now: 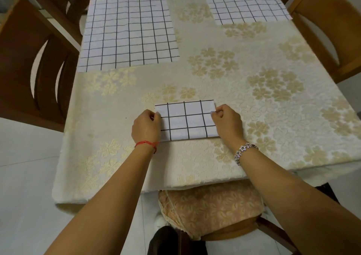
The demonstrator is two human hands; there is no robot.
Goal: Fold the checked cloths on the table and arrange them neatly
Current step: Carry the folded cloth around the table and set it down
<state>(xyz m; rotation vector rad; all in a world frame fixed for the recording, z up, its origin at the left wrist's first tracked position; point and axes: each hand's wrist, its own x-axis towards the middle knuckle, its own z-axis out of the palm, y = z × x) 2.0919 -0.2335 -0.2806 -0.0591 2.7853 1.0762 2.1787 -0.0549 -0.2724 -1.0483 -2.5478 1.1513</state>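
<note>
Near the table's front edge, the left hand [146, 125] and right hand [227, 121] pinch the side edges of a folded checked cloth [187, 120]; it looks light and limp, best held at its edges.

Both hands at the ends of a folded checked cloth

Near the table's [273, 118] front edge, the folded cloth [187, 120] lies flat; the left hand [146, 126] pinches its left end, the right hand [227, 123] its right. Two unfolded checked cloths lie farther back: one [129, 30] by the left edge, one [244, 1] toward the far right corner.
</note>
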